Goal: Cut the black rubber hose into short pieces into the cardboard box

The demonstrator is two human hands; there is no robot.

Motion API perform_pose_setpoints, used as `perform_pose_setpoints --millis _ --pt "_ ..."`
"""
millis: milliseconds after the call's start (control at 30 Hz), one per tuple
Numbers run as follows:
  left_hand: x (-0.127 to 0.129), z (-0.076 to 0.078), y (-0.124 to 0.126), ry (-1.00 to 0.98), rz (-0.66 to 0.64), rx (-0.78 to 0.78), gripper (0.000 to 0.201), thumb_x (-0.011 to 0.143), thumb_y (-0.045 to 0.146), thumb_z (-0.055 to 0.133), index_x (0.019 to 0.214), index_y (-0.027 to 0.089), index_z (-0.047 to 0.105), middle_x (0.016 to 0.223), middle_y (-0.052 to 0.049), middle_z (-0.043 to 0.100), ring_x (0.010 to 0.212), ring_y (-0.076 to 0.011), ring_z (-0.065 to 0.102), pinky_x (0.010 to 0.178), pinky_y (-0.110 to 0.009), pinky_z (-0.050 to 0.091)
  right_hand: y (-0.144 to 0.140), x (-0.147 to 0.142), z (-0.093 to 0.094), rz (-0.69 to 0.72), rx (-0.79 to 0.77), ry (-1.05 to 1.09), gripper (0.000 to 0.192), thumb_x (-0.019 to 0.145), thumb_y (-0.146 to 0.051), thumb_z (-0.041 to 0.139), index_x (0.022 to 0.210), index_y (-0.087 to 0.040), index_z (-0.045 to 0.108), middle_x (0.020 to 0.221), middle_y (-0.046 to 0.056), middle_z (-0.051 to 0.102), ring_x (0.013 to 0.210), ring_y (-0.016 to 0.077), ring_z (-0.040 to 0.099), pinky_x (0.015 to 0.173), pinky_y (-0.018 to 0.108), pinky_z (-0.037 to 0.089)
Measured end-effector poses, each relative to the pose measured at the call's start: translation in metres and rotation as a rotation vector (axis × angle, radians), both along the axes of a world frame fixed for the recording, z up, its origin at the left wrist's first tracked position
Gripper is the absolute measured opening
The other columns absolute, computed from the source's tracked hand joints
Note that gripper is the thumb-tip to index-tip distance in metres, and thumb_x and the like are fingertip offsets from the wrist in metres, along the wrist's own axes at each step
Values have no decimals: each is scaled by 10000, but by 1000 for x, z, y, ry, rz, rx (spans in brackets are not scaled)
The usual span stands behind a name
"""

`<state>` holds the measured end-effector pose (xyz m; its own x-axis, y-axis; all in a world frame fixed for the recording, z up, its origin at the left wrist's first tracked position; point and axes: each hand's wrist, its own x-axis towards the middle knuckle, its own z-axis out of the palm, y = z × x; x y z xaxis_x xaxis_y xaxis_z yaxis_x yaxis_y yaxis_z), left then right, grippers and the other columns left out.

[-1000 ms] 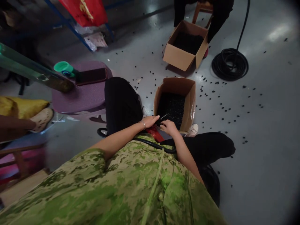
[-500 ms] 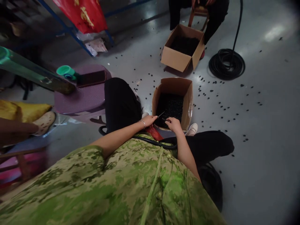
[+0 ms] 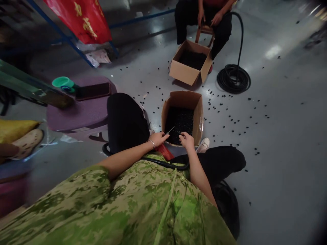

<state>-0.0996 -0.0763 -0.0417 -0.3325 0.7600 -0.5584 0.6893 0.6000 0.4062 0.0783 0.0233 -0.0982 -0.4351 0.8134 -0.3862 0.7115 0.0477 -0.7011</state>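
In the head view, both hands have stayed at the near rim of the open brown cardboard box of small black pieces (image 3: 195, 112) between the knees; only the camera has tipped up, so the work looks unchanged. The left hand (image 3: 158, 138) pinches a thin metal pointed tool (image 3: 169, 130). The right hand (image 3: 187, 140) is curled; whether it holds a piece, I cannot tell. The red hanging banner (image 3: 84, 20) bears yellow characters, too blurred to read.
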Motion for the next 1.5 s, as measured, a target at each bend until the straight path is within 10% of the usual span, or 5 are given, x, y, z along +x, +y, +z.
perform_pose_setpoints --millis 233,1500 --pt "6 9 -7 144 -72 -57 341 838 349 490 1095 201 658 1127 -106 658 995 -263 640 803 -319 492 10 -17 2 -101 -177 62 282 841 -340 534 1054 -191 643 700 -16 669 495 87 564 477 167 460" --pt "12 42 8 24 -203 -138 264 813 123 519 1053 92 623 999 -196 702 970 -296 680 812 -361 538 7 -23 37 -60 -28 288 381 833 -467 525 1007 -150 646 726 23 677 537 114 580 523 216 487"
